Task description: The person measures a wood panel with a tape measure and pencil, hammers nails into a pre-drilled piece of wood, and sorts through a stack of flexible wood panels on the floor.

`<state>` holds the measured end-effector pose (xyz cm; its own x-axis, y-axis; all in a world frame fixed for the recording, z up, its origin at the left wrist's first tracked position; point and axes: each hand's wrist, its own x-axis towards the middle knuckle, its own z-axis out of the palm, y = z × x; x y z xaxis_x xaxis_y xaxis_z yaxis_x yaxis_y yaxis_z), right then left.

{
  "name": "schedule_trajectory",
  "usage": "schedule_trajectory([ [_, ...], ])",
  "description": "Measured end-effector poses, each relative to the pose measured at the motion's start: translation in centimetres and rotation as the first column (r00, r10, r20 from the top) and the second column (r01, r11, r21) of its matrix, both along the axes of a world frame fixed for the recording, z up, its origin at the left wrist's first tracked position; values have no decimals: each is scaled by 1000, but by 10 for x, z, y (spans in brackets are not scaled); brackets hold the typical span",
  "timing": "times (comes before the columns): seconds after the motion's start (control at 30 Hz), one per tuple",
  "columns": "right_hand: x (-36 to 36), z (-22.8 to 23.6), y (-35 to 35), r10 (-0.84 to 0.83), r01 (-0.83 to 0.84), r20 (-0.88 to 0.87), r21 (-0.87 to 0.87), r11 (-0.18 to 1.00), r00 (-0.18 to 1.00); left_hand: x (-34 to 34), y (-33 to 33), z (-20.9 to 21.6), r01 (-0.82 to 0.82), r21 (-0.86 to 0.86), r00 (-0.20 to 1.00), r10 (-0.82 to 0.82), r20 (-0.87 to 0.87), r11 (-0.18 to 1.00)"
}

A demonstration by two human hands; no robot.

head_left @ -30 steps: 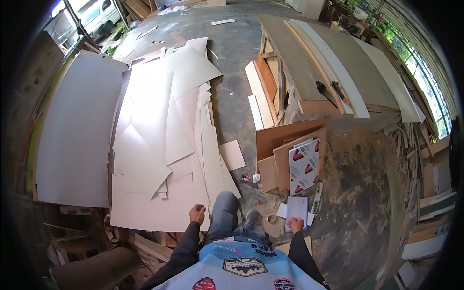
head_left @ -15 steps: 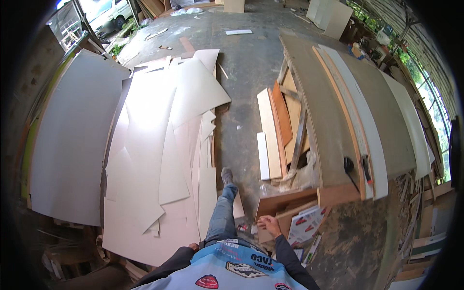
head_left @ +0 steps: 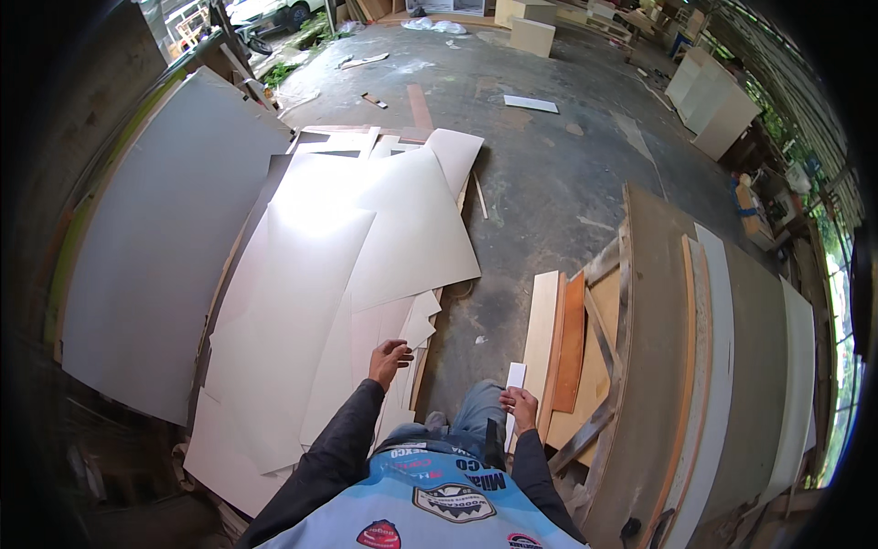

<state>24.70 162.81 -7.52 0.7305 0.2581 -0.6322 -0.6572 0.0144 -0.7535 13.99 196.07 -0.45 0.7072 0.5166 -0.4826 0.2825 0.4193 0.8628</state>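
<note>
My left hand (head_left: 390, 361) hangs over the right edge of a stack of white sheets (head_left: 274, 339), its fingers half bent and apart, with nothing in them. Lower right, my right hand (head_left: 519, 407) has its fingers curled in. It overlaps a narrow white board (head_left: 516, 376) in the picture, and I see nothing gripped in it. Beside that board lie a long pale wooden board (head_left: 541, 320) and an orange-brown board (head_left: 572, 343). The sheets lie loosely over one another, and glare whitens their far part.
A large grey-white panel (head_left: 155, 247) leans on the left. To the right stands a long brown-topped workbench (head_left: 658, 311) bearing wooden strips (head_left: 693, 366). Ahead on the concrete floor (head_left: 549, 201) lie a white strip (head_left: 530, 104) and a thin stick (head_left: 481, 196). Pale boxes (head_left: 713, 101) stand farther off.
My left hand has risen from my side and reached forward over the sheets. The view has shifted forward and turned left. My right hand now appears beside the narrow white board.
</note>
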Motion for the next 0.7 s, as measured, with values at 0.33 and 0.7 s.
schedule_trajectory([
  [0.33,351,-73,128,291,-297,-86,-62,953,953,115,11,-150,-733,-387,680,610,-407,559],
  [0.7,552,-254,316,600,-629,-217,-102,771,770,350,75,-261,-863,-369,482,782,-395,345],
])
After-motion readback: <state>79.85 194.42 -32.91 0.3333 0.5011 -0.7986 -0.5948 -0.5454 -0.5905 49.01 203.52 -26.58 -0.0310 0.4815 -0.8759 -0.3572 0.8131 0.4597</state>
